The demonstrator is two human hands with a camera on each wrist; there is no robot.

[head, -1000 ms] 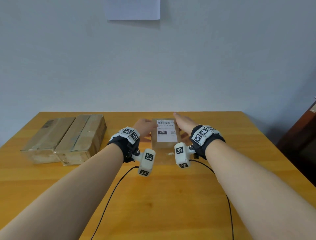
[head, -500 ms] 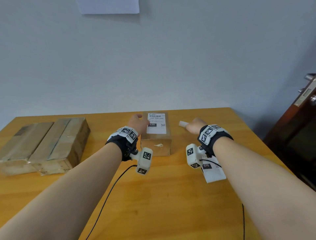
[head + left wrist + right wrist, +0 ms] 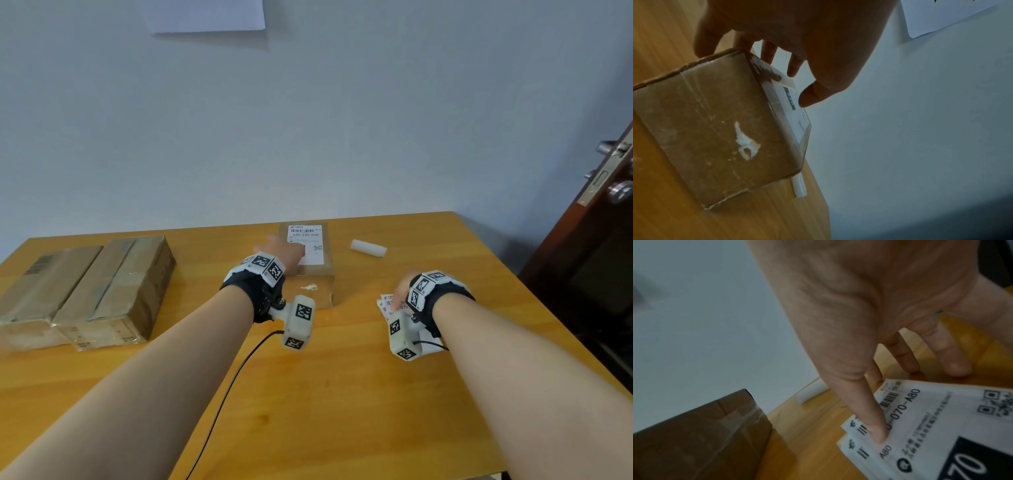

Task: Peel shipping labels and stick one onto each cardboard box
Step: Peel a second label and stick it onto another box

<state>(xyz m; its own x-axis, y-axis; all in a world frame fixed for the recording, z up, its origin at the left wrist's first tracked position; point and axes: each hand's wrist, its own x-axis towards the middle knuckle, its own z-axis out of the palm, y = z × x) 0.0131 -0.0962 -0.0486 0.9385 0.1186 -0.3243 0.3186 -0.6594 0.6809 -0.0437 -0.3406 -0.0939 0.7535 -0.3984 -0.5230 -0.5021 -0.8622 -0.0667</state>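
Observation:
A small cardboard box (image 3: 317, 284) stands at the table's middle back with a white shipping label (image 3: 306, 240) stuck on its top. My left hand (image 3: 274, 245) lies over the box's top left, fingers spread and nearly straight past the far edge, thumb (image 3: 807, 97) just above the label (image 3: 795, 112). My right hand (image 3: 399, 294) is down on a stack of loose shipping labels (image 3: 385, 305) to the right of the box. In the right wrist view my thumb (image 3: 875, 431) presses the top sheet (image 3: 941, 426), and the other fingers (image 3: 953, 365) reach the wood beyond it.
Two larger taped cardboard boxes (image 3: 85, 291) sit side by side at the table's left. A white rolled strip (image 3: 368, 247) lies behind and to the right of the small box. A dark door (image 3: 599, 240) stands at the right, beyond the table edge. Cables trail from both wrists.
My right hand left the small box, swung right and came back toward me onto the label stack. My left hand stayed on the box. The head view turned to the right.

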